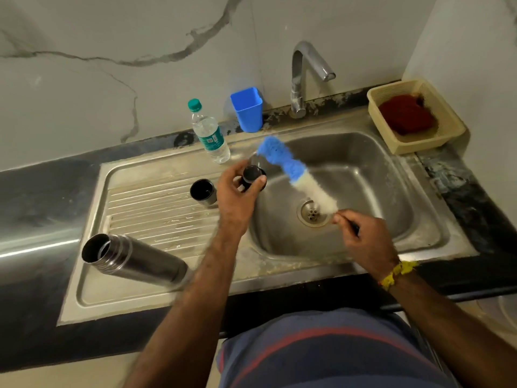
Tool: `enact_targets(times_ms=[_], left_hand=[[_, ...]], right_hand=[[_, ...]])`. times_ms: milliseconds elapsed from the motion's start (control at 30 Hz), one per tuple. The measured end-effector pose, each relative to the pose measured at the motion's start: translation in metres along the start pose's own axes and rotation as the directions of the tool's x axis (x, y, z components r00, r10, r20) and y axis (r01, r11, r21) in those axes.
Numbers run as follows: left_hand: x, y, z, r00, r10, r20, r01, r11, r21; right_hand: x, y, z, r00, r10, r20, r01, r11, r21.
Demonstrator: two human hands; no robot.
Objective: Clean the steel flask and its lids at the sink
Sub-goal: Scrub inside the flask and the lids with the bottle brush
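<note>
Two hands: both of yours are over the sink (425, 233), forearms reaching in from the bottom edge.
Left hand (237, 197): raised at the basin's left rim, fingers and thumb curled round a small black lid (251, 176), its round top facing up toward you.
Right hand (363, 236): lower, over the basin near the drain (312, 214), pinching the handle of a bottle brush (293, 175); a yellow thread band sits at your wrist.
Brush: angled up and left, blue tip close beside the lid, white part nearer your fingers; blurred.
Steel flask (134, 259): lying on its side on the drainboard, open mouth to the left, near your left forearm.
Cup lid (203, 191): upright on the drainboard, just left of your left hand.
Behind: plastic water bottle (209, 135), blue cup (247, 109), tap (303, 77), cream basket (453, 130) with a red cloth.
</note>
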State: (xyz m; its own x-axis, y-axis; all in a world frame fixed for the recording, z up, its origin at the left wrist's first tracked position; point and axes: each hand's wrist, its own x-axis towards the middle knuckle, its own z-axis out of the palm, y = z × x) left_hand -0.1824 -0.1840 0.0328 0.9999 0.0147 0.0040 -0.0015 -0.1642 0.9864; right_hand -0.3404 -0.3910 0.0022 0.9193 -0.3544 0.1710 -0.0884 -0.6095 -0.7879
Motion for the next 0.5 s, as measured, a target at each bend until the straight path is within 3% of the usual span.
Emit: enact_targets(times_ms=[133, 233, 400, 500], left_hand=[[0.005, -0.001, 0.001, 0.995, 0.098, -0.028, -0.091, 0.977, 0.192], [0.006, -0.003, -0.003, 0.989, 0.138, -0.061, -0.122, 0.969, 0.214], [-0.002, -0.022, 0.000, 0.994, -0.042, -0.102, 0.058, 0.986, 0.155], [-0.006, -0.034, -0.013, 0.984, -0.079, -0.159, 0.109, 0.975, 0.194]], right_hand=[[-0.008, -0.007, 0.006, 0.990, -0.096, 0.100, 0.109, 0.985, -0.133], [-0.008, 0.000, 0.002, 0.990, -0.093, 0.102, 0.110, 0.978, -0.175], [-0.002, -0.004, 0.010, 0.984, -0.138, 0.112, 0.162, 0.957, -0.239], [-0.002, 0.008, 0.009, 0.985, -0.046, 0.165, 0.084, 0.970, -0.226]])
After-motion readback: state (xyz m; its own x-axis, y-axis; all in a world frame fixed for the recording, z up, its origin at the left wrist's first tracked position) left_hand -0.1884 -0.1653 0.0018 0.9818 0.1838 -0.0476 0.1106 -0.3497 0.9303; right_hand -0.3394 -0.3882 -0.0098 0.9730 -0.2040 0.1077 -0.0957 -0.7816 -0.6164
